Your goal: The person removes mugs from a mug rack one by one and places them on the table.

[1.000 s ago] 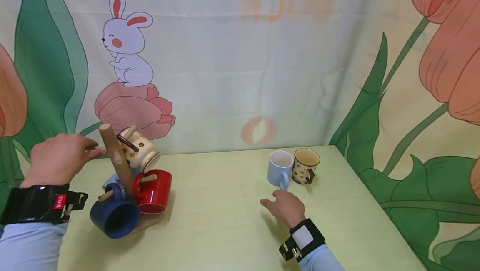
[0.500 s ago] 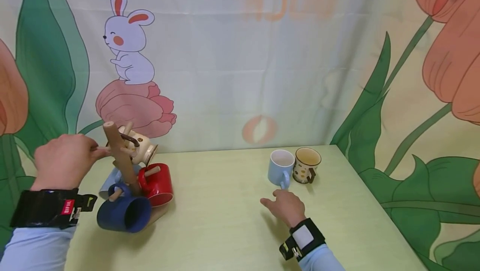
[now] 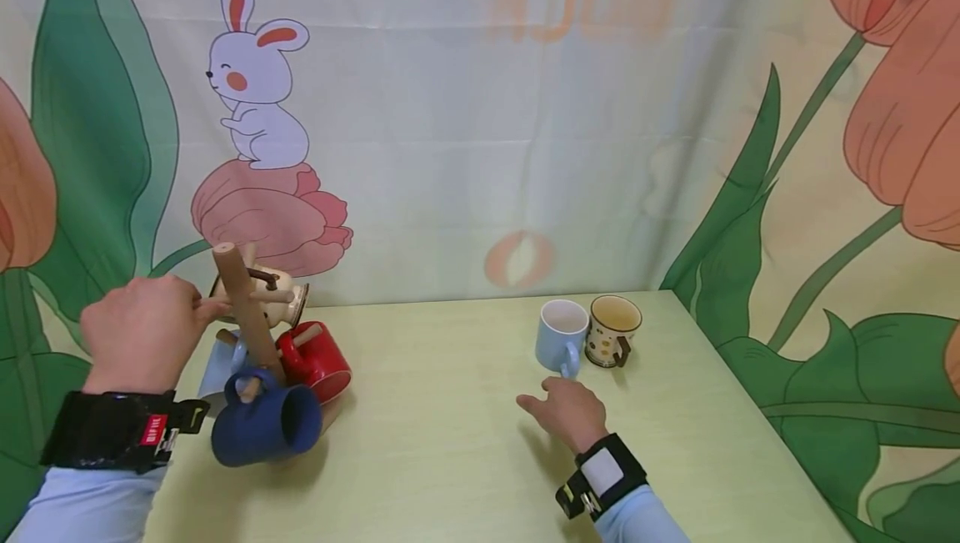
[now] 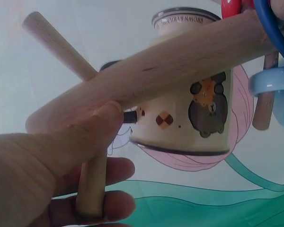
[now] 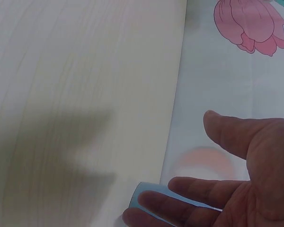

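Note:
At the table's left, my left hand (image 3: pixel 146 330) grips a peg of a wooden mug tree (image 3: pixel 251 314). In the left wrist view its fingers curl round the peg (image 4: pixel 92 184) and the thumb presses near the post. A dark blue mug (image 3: pixel 255 430), a red mug (image 3: pixel 322 364), a light blue mug (image 3: pixel 217 368) and a cream mug with a bear print (image 4: pixel 180 113) hang on the tree. My right hand (image 3: pixel 570 414), fingers extended and thumb apart, is close to the handle of another light blue mug (image 3: pixel 561 334); contact is unclear.
A cream patterned mug (image 3: pixel 613 330) with a brown handle stands upright beside the light blue one at the back right. Behind the pale table (image 3: pixel 435 409) hangs a printed curtain (image 3: pixel 420 151) with a rabbit and tulips.
The mug tree has turned: the dark blue mug has swung right and the cream mug left behind the post. My left hand has moved right with its peg. The right hand barely moved.

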`<move>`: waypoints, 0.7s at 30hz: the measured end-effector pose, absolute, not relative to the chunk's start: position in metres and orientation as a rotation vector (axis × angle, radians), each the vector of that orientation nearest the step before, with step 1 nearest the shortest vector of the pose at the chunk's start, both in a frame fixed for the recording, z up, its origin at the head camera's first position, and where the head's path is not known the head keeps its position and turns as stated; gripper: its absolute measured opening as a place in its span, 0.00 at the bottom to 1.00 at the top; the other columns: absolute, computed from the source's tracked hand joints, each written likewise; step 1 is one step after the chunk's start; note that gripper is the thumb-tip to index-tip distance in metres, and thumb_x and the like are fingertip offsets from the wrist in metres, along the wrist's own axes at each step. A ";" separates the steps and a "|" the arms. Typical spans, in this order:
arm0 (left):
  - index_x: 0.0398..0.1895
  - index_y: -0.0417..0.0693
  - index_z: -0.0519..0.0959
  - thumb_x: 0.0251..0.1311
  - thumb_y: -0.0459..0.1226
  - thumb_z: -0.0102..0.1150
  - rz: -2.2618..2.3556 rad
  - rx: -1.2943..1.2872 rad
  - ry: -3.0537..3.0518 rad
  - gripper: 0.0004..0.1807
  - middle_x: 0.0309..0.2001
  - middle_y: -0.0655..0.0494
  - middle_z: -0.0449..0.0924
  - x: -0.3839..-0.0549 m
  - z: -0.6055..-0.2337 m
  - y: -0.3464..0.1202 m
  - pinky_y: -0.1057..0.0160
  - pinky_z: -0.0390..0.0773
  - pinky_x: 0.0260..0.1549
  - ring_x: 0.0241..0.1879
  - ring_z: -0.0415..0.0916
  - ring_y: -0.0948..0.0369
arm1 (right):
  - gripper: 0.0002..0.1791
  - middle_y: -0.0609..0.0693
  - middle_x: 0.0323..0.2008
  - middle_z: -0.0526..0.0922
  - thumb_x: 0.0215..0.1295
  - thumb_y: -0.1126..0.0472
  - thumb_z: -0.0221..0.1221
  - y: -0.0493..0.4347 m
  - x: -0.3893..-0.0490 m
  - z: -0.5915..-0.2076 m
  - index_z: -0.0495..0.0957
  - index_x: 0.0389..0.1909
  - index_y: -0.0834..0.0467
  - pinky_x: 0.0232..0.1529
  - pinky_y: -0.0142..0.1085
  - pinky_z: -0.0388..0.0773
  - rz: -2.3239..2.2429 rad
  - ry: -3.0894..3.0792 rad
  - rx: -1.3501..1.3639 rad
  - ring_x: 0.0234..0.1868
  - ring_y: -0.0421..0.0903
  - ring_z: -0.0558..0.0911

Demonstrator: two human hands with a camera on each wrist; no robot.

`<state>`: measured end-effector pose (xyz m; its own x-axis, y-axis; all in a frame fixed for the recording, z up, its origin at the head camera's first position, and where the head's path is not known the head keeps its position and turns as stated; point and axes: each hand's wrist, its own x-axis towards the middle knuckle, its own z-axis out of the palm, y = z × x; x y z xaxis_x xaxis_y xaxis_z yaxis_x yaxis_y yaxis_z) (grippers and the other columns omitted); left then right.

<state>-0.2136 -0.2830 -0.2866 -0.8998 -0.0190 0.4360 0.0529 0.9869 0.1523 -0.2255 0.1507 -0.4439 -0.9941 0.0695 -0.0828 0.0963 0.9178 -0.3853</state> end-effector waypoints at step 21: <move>0.11 0.35 0.76 0.54 0.42 0.63 -0.261 0.125 -2.592 0.21 0.05 0.45 0.66 -0.207 -0.294 -0.252 0.57 0.58 0.03 0.06 0.64 0.49 | 0.31 0.58 0.46 0.86 0.60 0.39 0.57 0.125 -0.225 -0.424 0.81 0.51 0.61 0.39 0.54 0.81 -0.566 3.126 -0.090 0.43 0.58 0.82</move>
